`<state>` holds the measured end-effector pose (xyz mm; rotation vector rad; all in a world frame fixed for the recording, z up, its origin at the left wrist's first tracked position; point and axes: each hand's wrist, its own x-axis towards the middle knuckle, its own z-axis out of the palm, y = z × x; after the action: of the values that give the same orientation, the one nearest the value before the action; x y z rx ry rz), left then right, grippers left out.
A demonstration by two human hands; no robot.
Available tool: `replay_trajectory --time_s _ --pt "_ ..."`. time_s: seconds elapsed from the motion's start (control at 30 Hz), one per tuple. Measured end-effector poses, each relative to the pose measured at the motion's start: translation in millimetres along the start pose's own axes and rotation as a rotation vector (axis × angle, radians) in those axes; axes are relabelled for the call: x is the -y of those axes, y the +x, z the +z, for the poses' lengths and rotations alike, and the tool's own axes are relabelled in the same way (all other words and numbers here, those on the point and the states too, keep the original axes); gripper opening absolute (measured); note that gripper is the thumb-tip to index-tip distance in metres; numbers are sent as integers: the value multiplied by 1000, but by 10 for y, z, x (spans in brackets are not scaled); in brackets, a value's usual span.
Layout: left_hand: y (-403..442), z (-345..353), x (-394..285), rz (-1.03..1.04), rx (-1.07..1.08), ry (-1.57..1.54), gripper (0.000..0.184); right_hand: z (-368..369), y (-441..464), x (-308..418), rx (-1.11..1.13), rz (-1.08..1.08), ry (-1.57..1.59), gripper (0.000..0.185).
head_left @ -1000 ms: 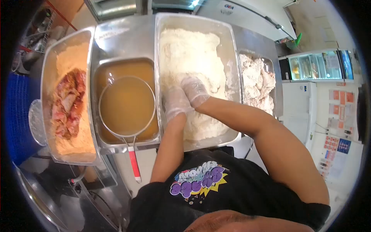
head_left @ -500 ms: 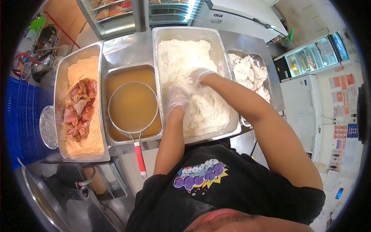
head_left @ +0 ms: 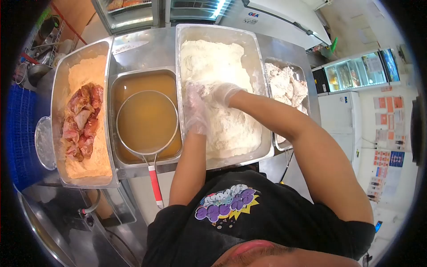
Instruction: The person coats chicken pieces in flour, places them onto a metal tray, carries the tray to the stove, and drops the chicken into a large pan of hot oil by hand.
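Observation:
Both of my hands wear clear plastic gloves and work in a deep steel pan of white flour. At the pan's left side is my left hand, its fingers bent around something flour-covered that I cannot make out. My right hand comes in from the right, close beside the left one, and its fingertips are hidden in the flour. A pinkish-grey patch shows between the two hands, too small to name.
To the left, a pan of murky liquid holds a round strainer with a red handle. Farther left, raw meat pieces lie on orange powder in another pan. Floured pieces fill a tray at right. A blue crate stands far left.
My left hand has shifted up and left toward the pan's left wall. My right hand has moved slightly left and down, closer to it. The whole view has shifted a little.

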<state>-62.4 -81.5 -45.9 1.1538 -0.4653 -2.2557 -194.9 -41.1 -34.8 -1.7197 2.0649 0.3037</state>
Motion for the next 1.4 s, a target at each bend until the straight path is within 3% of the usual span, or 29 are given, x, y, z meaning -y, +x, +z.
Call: replay_trajectory --time_s 0.07,0.17,0.27,0.37,0.47,0.67,0.77,0.87,0.97,1.07,1.17,1.23,1.3,1.4 --pt "-30 5 -18 -13 -36 -47 64 -15 -96 40 -58 -51 21 40" --pt "-123 -3 -37 -45 -100 -120 59 -171 -55 315 184 358 204 39" --pt "-169 -64 -77 17 11 149 71 530 45 76 -176 231 213 31" --pt "-257 -4 -156 13 -29 137 68 825 200 -47 -96 410 177 38" --pt "-326 86 -140 37 -112 114 63 483 191 27 -45 491 304 46" --pt "-227 28 -86 117 -8 320 66 149 152 98 33 432 182 52" --pt "-131 36 -63 159 -19 284 51 517 331 -190 -22 222 -50 50" --pt "-13 -52 22 211 5 391 48 453 217 -92 -73 278 7 39" --pt "26 -34 124 253 3 164 46 803 427 -113 -164 349 -2 24" --pt "191 -219 169 447 146 328 43 256 40 -142 -146 219 -46 21" --pt "110 -9 -42 253 56 272 34 -634 -543 -261 -256 156 26 20" --pt "105 63 -49 366 123 341 32 -796 -732 -455 -444 69 75 20" --pt "38 55 40 464 179 420 31 -603 -682 -855 -703 -56 108 20" --pt "-337 168 -38 753 22 1119 39 9 -323 -1312 -704 62 -7 16"
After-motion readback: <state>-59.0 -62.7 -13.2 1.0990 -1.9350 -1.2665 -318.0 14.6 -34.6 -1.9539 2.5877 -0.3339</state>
